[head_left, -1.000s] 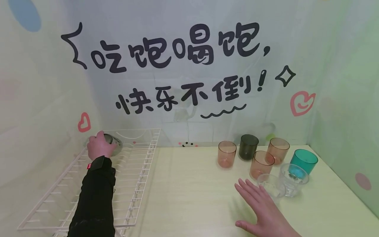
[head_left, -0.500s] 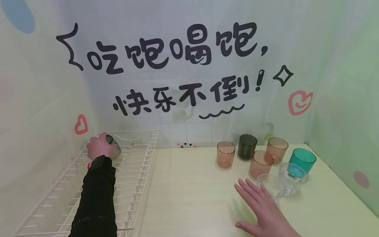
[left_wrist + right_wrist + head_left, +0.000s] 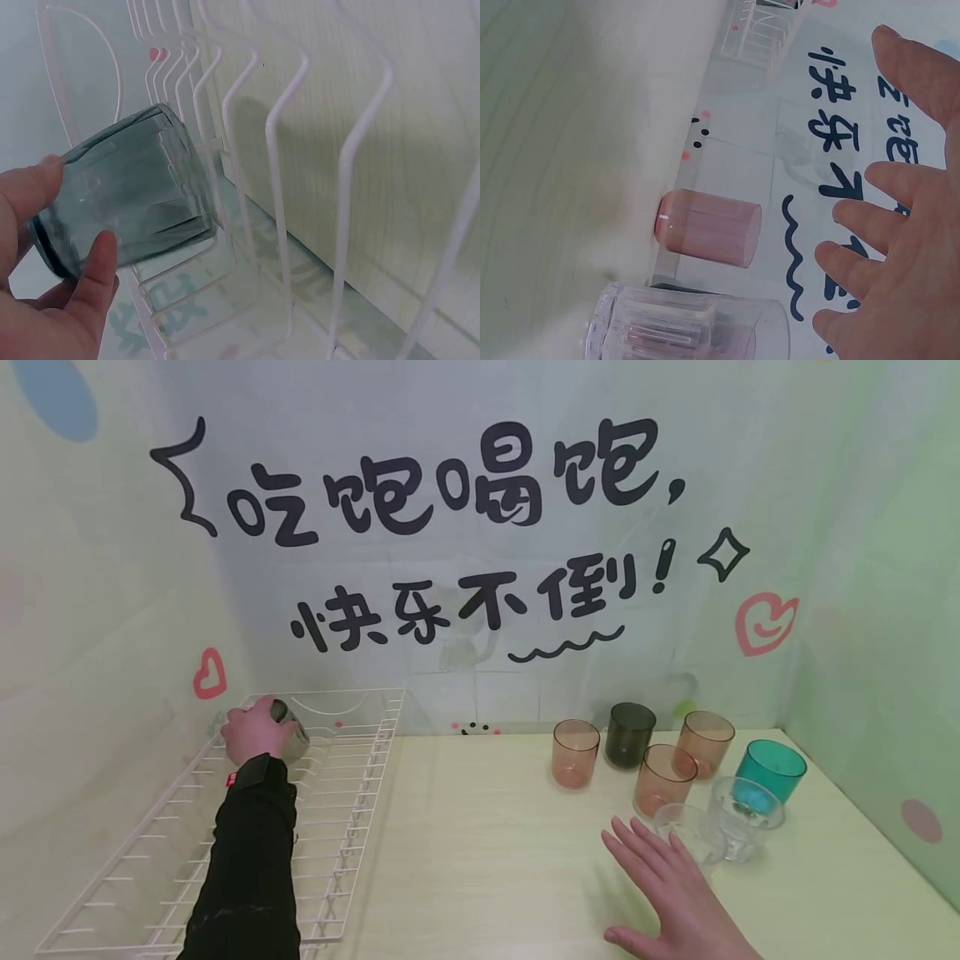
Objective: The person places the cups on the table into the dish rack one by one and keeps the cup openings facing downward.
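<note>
At the far left end of the white wire dish rack [image 3: 345, 691], my left hand [image 3: 255, 732] grips a smoky grey-green cup [image 3: 295, 737]. In the left wrist view the cup [image 3: 135, 195] lies tilted on its side, thumb and fingers around its rim end, its base close to the rack wires [image 3: 276, 187]. My right hand [image 3: 675, 893] hovers over the table with spread fingers, holding nothing. Just beyond it stand a clear cup [image 3: 742, 835] and another clear cup [image 3: 678, 818], which the fingers partly cover.
Three orange-pink tumblers [image 3: 574, 764], a dark grey tumbler [image 3: 628, 739] and a teal tumbler [image 3: 772, 768] stand at the back right of the pale wooden table [image 3: 480, 860]. A printed cloth backdrop [image 3: 480, 552] rises behind, with side panels left and right.
The head view shifts slightly. My left hand stays at the rack's far end, the cup in it turned a little. The right hand keeps its spread pose.
</note>
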